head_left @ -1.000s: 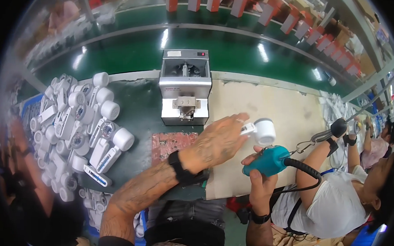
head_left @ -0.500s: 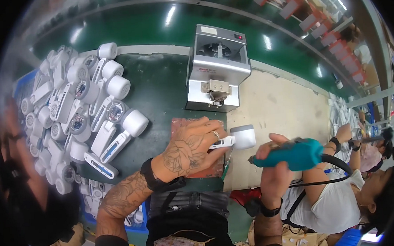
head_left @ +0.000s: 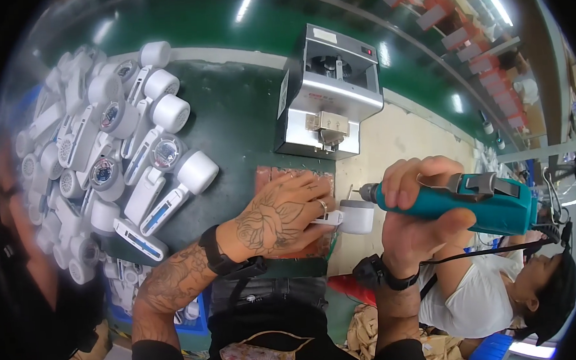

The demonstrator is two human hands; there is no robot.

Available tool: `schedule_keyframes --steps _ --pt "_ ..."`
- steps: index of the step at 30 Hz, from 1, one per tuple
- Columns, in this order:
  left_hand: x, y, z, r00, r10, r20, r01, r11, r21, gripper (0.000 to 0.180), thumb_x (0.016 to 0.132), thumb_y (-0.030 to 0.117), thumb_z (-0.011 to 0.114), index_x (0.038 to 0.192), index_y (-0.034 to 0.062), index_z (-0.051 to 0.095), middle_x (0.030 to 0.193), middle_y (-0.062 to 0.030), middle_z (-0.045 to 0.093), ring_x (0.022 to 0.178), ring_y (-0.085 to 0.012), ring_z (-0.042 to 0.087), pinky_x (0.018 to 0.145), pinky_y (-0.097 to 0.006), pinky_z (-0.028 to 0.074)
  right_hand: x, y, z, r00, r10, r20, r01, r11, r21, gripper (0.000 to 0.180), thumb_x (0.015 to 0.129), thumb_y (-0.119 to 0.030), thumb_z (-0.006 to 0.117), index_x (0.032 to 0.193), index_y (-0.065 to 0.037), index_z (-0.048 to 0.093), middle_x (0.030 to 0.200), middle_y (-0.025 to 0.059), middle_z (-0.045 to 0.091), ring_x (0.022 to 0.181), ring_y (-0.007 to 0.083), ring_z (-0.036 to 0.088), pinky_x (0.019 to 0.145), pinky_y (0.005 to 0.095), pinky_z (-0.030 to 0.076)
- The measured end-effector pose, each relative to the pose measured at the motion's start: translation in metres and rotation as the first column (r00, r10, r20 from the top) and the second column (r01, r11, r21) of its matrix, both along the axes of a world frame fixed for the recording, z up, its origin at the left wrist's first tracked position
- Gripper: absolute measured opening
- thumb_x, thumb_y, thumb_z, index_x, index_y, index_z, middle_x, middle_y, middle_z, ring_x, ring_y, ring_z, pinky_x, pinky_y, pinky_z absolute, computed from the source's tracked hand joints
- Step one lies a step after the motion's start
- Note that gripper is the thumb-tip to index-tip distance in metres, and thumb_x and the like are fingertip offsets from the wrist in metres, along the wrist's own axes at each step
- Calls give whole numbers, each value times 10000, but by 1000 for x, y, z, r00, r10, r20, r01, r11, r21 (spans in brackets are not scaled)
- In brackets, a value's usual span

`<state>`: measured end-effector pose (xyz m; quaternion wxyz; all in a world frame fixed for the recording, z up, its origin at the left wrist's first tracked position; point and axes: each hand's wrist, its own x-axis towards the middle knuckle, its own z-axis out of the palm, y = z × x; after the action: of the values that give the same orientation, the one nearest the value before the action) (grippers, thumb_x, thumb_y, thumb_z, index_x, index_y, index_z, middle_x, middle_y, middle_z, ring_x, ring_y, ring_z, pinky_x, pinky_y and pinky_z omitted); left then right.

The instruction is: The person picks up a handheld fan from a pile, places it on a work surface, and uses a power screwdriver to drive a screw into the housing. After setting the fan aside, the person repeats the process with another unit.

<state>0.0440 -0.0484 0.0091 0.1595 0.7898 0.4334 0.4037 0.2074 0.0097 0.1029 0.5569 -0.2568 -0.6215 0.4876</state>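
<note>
My left hand (head_left: 286,212) lies closed over the handle of a white handheld device (head_left: 357,217), pinning it to a reddish-brown pad (head_left: 265,181). The device's round cylindrical head sticks out to the right of my fingers, while most of its handle is hidden under them. In my right hand (head_left: 411,229) is a teal electric screwdriver (head_left: 471,203), gripped around its front part. Its bit points left, appearing just above the device's head. Whether a screw sits on the bit is too small to tell.
A silver screw feeder (head_left: 329,96) stands beyond my hands. On the left rises a large heap of similar white devices (head_left: 104,157), several with circuitry exposed. A blue crate (head_left: 201,318) holds more parts below. Close at right sits a co-worker in white (head_left: 470,294).
My right hand has risen with the screwdriver, which appears larger and whose bit is now farther up. My left hand stays on the device. The whole view has shifted slightly.
</note>
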Motion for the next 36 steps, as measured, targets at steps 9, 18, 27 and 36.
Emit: schedule_keyframes --steps 9,18,27,36 --pt "1 5 3 999 20 36 -14 986 -165 317 806 261 750 1036 64 659 1085 -101 606 1070 -304 579 921 -412 475 1 11 -1 1000 3 7 -3 1000 27 807 864 -811 440 1116 -49 523 651 -4 468 580 140 463 589 302 386" --pt "-10 9 4 999 -41 -29 30 953 -302 408 862 345 704 1127 43 633 1147 -142 535 1108 -353 533 984 -470 422 -32 40 -10 999 -48 -14 48 998 30 780 904 -719 506 1126 27 571 660 23 481 608 142 488 591 297 389" --pt "-15 12 6 999 -16 41 28 947 -320 423 862 335 696 1162 50 607 1131 -135 540 1109 -339 533 1012 -441 417 -57 64 -32 998 64 -9 -63 998 29 586 929 -570 626 960 8 533 705 65 547 635 170 532 595 296 435" --pt "-14 10 2 998 24 64 -2 946 -325 398 865 338 702 1132 54 621 1114 -130 553 1093 -331 545 1006 -433 421 -41 35 -24 995 99 -28 -102 987 -123 589 927 -559 632 1010 19 554 691 64 545 609 171 519 571 318 425"
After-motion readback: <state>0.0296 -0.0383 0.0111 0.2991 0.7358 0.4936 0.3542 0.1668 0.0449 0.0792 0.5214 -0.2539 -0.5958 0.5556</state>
